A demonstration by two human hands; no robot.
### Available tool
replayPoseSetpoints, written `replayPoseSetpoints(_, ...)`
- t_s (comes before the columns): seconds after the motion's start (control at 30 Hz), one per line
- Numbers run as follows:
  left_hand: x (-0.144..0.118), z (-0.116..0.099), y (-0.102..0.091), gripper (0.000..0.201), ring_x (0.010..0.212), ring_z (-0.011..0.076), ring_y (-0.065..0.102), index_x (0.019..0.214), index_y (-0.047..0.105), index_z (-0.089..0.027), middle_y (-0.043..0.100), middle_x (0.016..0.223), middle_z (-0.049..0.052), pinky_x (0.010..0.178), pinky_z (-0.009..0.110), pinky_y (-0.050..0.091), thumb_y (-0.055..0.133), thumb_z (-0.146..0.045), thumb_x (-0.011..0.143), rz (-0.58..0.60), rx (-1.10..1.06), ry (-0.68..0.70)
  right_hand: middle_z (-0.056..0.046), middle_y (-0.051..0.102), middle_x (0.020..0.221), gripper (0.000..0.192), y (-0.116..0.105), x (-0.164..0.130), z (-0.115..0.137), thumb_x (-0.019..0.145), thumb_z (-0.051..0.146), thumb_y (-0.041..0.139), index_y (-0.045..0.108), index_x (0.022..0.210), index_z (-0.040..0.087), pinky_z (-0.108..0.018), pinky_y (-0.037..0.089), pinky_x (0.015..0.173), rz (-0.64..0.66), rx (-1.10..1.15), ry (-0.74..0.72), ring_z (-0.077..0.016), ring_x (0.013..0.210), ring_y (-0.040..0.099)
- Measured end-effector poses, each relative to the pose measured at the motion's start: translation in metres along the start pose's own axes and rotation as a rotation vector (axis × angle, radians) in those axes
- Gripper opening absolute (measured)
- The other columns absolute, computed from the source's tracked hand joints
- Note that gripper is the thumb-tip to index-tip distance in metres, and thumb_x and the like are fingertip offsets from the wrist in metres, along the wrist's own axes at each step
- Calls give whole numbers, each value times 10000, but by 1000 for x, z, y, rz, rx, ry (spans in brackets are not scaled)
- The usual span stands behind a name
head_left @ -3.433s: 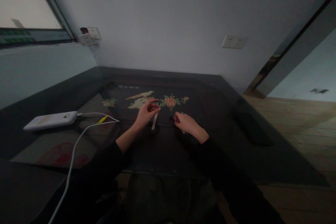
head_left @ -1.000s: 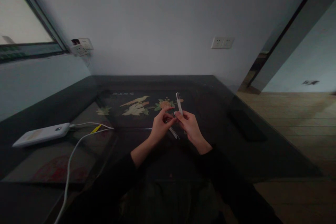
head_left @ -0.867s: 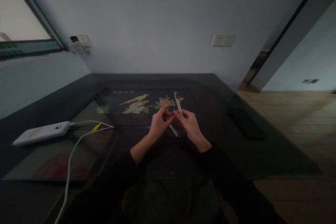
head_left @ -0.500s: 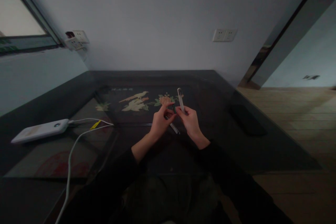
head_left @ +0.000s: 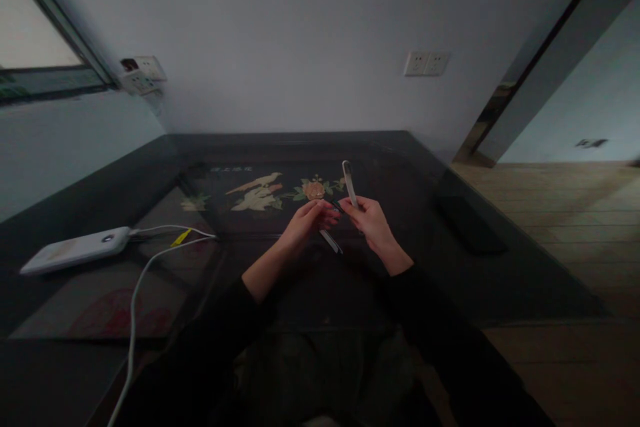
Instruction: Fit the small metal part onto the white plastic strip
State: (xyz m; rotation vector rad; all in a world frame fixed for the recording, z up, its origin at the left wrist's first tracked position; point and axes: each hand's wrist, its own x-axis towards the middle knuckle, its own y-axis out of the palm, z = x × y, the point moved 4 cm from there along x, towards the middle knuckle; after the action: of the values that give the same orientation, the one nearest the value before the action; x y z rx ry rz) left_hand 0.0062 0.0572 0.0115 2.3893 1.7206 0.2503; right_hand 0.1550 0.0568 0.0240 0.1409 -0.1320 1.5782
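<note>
My two hands meet above a dark glass table [head_left: 500, 280]. My right hand [head_left: 374, 227] pinches a narrow white strap [head_left: 349, 183] whose free end sticks up and away from me. My left hand [head_left: 306, 221] holds a second white strap [head_left: 331, 241] that slants down towards the table. A small dark piece sits between my fingertips where the two straps meet; what it is I cannot tell. Both arms wear black sleeves.
A white power bank [head_left: 75, 249] lies at the left with a white cable [head_left: 135, 293] running towards me. A flower-and-bird picture [head_left: 260, 193] shows under the glass. A dark flat object [head_left: 470, 223] rests at the right. Wall sockets [head_left: 426, 63] are behind.
Earlier my hands were apart on the table, the left one holding a strap. They have since come together and lifted, and the right hand's strap now points upward.
</note>
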Motion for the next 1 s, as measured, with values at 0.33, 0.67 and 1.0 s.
replayPoseSetpoints(0.33, -5, 0, 0, 271, 775, 175, 677, 884, 664, -182, 710, 888, 72, 692, 299, 548, 719, -409, 749, 127, -105, -190, 47, 529, 540, 244, 4, -5, 4, 684, 379, 717, 681, 755, 148, -203, 129, 367, 270, 90, 149, -30, 378, 278)
replayPoseSetpoints(0.67, -10, -3, 5, 314, 791, 147, 667, 849, 609, -168, 670, 832, 38, 744, 275, 522, 802, -337, 669, 314, -148, -240, 57, 508, 518, 312, 3, -10, 6, 704, 436, 708, 665, 748, 130, -195, 119, 367, 481, 62, 186, -24, 370, 259)
replayPoseSetpoints(1.0, -15, -5, 12, 361, 796, 146, 661, 804, 563, -136, 627, 826, 20, 802, 294, 510, 832, -302, 631, 407, -158, -224, 24, 559, 567, 348, 2, -13, 10, 675, 459, 743, 673, 734, 124, -203, 135, 385, 562, 3, 204, -32, 408, 301)
